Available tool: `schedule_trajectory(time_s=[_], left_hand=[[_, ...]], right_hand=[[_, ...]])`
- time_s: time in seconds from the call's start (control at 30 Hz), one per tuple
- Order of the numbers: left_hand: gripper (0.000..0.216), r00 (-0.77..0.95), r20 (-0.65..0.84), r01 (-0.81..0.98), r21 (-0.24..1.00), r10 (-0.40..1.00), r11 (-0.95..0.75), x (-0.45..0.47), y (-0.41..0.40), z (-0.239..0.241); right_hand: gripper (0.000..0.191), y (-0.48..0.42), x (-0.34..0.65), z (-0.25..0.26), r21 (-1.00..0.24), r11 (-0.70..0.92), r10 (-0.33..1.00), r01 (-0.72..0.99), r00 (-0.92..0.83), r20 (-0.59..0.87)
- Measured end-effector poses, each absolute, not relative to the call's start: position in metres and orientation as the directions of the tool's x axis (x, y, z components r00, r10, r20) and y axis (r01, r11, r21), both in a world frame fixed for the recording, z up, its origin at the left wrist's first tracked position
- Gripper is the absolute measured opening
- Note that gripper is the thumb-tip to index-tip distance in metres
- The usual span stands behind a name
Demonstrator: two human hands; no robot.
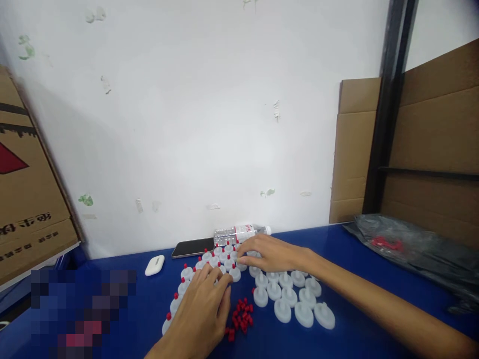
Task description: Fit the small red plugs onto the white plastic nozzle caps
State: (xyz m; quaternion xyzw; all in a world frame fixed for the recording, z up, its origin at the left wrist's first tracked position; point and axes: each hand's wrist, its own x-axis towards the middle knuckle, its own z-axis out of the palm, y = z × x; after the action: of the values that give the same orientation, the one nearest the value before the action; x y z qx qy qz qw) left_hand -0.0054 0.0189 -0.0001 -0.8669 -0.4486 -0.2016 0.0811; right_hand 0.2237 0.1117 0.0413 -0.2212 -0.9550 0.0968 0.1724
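Note:
My left hand [205,304] lies palm down over a group of white round nozzle lids [235,273] topped with small red tip caps. Its fingers are spread loosely, and they hide several lids beneath. My right hand [264,252] reaches across to the back of this group, thumb and fingers closing together among the lids. What sits between those fingertips is mostly hidden. Under the right forearm stand several white nozzle lids [289,296] with bare tips. A loose pile of red tip caps [243,316] lies between the two hands.
Behind the lids, a clear water bottle [243,233] lies on its side by a dark phone [192,247]. A white earphone case [154,265] rests further left on the blue table [366,279]. Cardboard [33,199] stands left; a dark plastic bag [396,247] lies right.

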Motion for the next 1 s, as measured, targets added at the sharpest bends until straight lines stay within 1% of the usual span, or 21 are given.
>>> schedule_trajectory(time_s=[0.13, 0.23, 0.33, 0.47, 0.53, 0.67, 0.73, 0.8, 0.87, 0.9, 0.97, 1.0], left_hand=[[0.030, 0.440, 0.487, 0.845, 0.061, 0.755, -0.532, -0.011, 0.023, 0.005], [0.027, 0.391, 0.530, 0.860, 0.079, 0.752, -0.503, -0.015, 0.027, 0.004], [0.025, 0.368, 0.566, 0.863, 0.086, 0.738, -0.497, -0.018, 0.029, 0.002], [0.022, 0.388, 0.600, 0.854, 0.053, 0.700, -0.518, -0.015, 0.029, -0.001], [0.018, 0.395, 0.601, 0.855, 0.037, 0.695, -0.518, -0.013, 0.028, -0.001], [0.018, 0.384, 0.598, 0.876, 0.006, 0.704, -0.483, -0.015, 0.030, 0.003], [0.018, 0.419, 0.567, 0.866, -0.013, 0.709, -0.500, -0.016, 0.032, 0.004], [0.024, 0.465, 0.528, 0.842, -0.013, 0.711, -0.540, -0.017, 0.033, 0.004], [0.032, 0.487, 0.505, 0.812, 0.039, 0.712, -0.583, -0.015, 0.031, 0.005], [0.034, 0.478, 0.503, 0.796, 0.099, 0.720, -0.597, -0.014, 0.030, 0.006], [0.037, 0.430, 0.494, 0.747, 0.275, 0.756, -0.605, -0.011, 0.026, 0.008], [0.037, 0.400, 0.476, 0.711, 0.379, 0.783, -0.593, -0.010, 0.025, 0.009]], right_hand=[[0.036, 0.105, 0.214, 0.034, -0.255, 0.915, 0.376, 0.314, -0.891, 0.253], [0.038, 0.102, 0.209, 0.029, -0.231, 0.925, 0.357, 0.303, -0.901, 0.247], [0.039, 0.099, 0.208, 0.033, -0.220, 0.920, 0.377, 0.324, -0.884, 0.277], [0.027, 0.089, 0.207, 0.046, -0.238, 0.902, 0.422, 0.360, -0.852, 0.311], [0.025, 0.081, 0.206, 0.053, -0.254, 0.891, 0.442, 0.375, -0.843, 0.306], [0.032, 0.070, 0.206, 0.062, -0.285, 0.868, 0.480, 0.406, -0.832, 0.277], [0.036, 0.069, 0.206, 0.064, -0.292, 0.863, 0.487, 0.412, -0.832, 0.265], [0.037, 0.068, 0.206, 0.065, -0.294, 0.865, 0.481, 0.407, -0.839, 0.254], [0.037, 0.067, 0.206, 0.066, -0.290, 0.871, 0.467, 0.396, -0.850, 0.243], [0.037, 0.066, 0.205, 0.065, -0.281, 0.877, 0.457, 0.389, -0.857, 0.237], [0.032, 0.066, 0.203, 0.064, -0.247, 0.893, 0.429, 0.375, -0.874, 0.226], [0.028, 0.066, 0.202, 0.063, -0.200, 0.909, 0.405, 0.365, -0.886, 0.225]])
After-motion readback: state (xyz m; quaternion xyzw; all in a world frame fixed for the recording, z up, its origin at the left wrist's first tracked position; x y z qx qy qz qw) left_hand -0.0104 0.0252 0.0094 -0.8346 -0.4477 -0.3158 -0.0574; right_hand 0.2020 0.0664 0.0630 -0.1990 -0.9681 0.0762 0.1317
